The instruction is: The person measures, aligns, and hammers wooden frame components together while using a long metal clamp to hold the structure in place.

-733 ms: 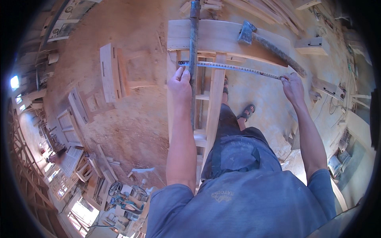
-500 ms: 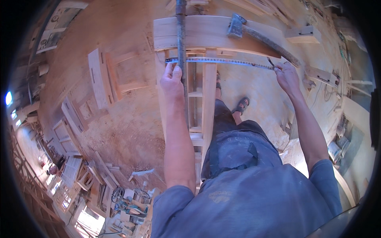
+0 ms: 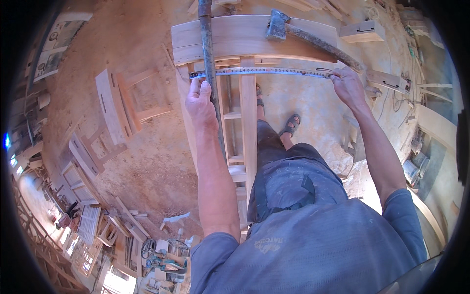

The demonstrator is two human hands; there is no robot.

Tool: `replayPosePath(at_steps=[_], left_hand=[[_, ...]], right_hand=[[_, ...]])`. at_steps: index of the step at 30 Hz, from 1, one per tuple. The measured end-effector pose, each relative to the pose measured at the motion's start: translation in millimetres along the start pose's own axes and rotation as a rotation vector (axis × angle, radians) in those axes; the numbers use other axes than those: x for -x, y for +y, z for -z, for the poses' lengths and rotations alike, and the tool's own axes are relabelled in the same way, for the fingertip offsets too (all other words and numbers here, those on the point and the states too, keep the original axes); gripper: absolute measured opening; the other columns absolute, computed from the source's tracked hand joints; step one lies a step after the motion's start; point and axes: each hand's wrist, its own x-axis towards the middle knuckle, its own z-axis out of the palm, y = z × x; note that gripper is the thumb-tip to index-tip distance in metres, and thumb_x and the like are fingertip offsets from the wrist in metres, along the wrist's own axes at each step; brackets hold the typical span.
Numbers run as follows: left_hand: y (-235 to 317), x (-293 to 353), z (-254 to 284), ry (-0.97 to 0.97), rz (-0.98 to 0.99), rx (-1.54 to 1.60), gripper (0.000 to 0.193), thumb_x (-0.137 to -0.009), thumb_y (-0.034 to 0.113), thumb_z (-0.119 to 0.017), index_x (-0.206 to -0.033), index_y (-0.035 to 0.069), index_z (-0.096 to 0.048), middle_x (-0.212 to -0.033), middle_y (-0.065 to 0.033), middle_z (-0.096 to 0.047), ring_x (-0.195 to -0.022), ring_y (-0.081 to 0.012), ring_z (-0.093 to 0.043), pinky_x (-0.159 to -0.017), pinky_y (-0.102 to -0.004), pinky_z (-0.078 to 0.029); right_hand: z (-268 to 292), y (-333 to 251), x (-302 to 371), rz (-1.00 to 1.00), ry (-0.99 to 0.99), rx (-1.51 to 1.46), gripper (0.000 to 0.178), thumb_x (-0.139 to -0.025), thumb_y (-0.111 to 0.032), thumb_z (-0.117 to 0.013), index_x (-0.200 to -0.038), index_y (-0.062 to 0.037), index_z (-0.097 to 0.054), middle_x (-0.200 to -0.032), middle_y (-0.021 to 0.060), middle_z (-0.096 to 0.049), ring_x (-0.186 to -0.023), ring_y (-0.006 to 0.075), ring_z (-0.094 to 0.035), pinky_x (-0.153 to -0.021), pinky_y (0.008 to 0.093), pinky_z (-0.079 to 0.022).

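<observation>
A pale measuring tape [image 3: 269,71] with printed marks is stretched crosswise over a wooden frame [image 3: 248,112]. Its left end is pinched by my left hand [image 3: 199,103], close beside a long rusty metal bar [image 3: 207,46] that crosses above the tape. At the other end, my right hand [image 3: 349,89] grips the tape with closed fingers; whatever lies inside the fist is hidden. A thin dark loop [image 3: 324,69] shows by those fingers. Just beyond the tape, a curved wooden board [image 3: 235,36] bears a hatchet [image 3: 279,27] with a worn handle.
Slotted timber pieces [image 3: 115,105] lie on the dusty floor at left, and more blocks [image 3: 362,32] at far right. Wooden panels, machinery and offcuts crowd the lower left. A sandalled foot [image 3: 292,123] stands right of the frame. A person [image 3: 63,220] is distant at left.
The view has shifted, so the frame, board and hatchet sit further left. Both hands still hold the tape at its ends, with the tape still stretched between them.
</observation>
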Motion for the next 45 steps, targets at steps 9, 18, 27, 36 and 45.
replayPosePath(at_steps=[9,18,27,36,45], left_hand=[[3,5,1,0.055,-0.038,-0.048,0.026,-0.097,0.009,-0.055,-0.119,0.000,-0.064,-0.100,-0.0053,-0.067,-0.090,-0.0113,-0.061,-0.081,-0.0258,-0.049],[43,0,27,0.399,-0.439,-0.717,0.044,-0.084,0.005,-0.065,-0.127,0.000,-0.059,-0.129,-0.0200,-0.059,-0.123,-0.0319,-0.053,-0.105,-0.0388,-0.040],[36,-41,53,0.026,-0.237,-0.429,0.067,-0.080,0.006,-0.067,-0.143,0.001,-0.043,-0.145,-0.0231,-0.045,-0.136,-0.0366,-0.040,-0.116,-0.0397,-0.029],[27,18,97,-0.044,-0.009,-0.576,0.071,-0.080,0.018,-0.071,-0.143,0.000,-0.041,-0.137,-0.0249,-0.051,-0.130,-0.0395,-0.047,-0.110,-0.0417,-0.037],[14,56,100,0.111,0.125,-0.968,0.057,-0.080,0.026,-0.074,-0.127,0.001,-0.052,-0.113,-0.0207,-0.066,-0.106,-0.0349,-0.062,-0.090,-0.0429,-0.051]], right_hand=[[-4,1,-6,0.116,-0.040,0.008,0.023,-0.090,-0.023,-0.058,-0.098,-0.0084,-0.073,-0.099,0.0201,-0.065,-0.099,0.0381,-0.061,-0.085,0.0448,-0.048],[-10,62,32,0.070,-0.177,-0.235,0.020,-0.085,-0.012,-0.065,-0.099,0.0010,-0.070,-0.084,0.0047,-0.064,-0.076,0.0128,-0.057,-0.071,0.0284,-0.046],[55,-148,13,0.171,-0.161,-0.336,0.049,-0.083,-0.006,-0.065,-0.131,-0.0042,-0.056,-0.097,0.0072,-0.063,-0.087,0.0135,-0.059,-0.079,0.0284,-0.048],[1,-269,-93,0.746,0.047,-0.014,0.058,-0.075,-0.009,-0.071,-0.131,-0.0053,-0.053,-0.113,0.0148,-0.061,-0.116,0.0314,-0.052,-0.101,0.0397,-0.041],[27,-100,-82,0.352,0.014,0.281,0.054,-0.073,-0.013,-0.071,-0.122,0.0006,-0.054,-0.116,0.0205,-0.058,-0.110,0.0354,-0.054,-0.099,0.0415,-0.042]])
